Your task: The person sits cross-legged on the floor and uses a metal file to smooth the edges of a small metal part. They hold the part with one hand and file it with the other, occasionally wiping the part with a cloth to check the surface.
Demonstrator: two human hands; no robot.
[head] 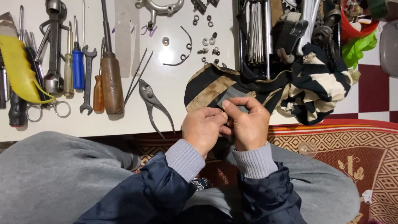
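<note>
Left hand (203, 129) curled, knuckles up, fingers pinched on the lower edge of a small grey sheet (233, 96). Right hand (248, 124) pressed against it, fingers folded over the same sheet, thumb on top. Sheet held just over the near edge of the white table (174, 89), against a black-and-cream striped cloth (315, 89). Further left on the table: one pair of pliers (152, 101), one wooden-handled tool (112, 85), one blue-handled screwdriver (78, 68). Red tub (352, 31) at far right, contents unclear.
</note>
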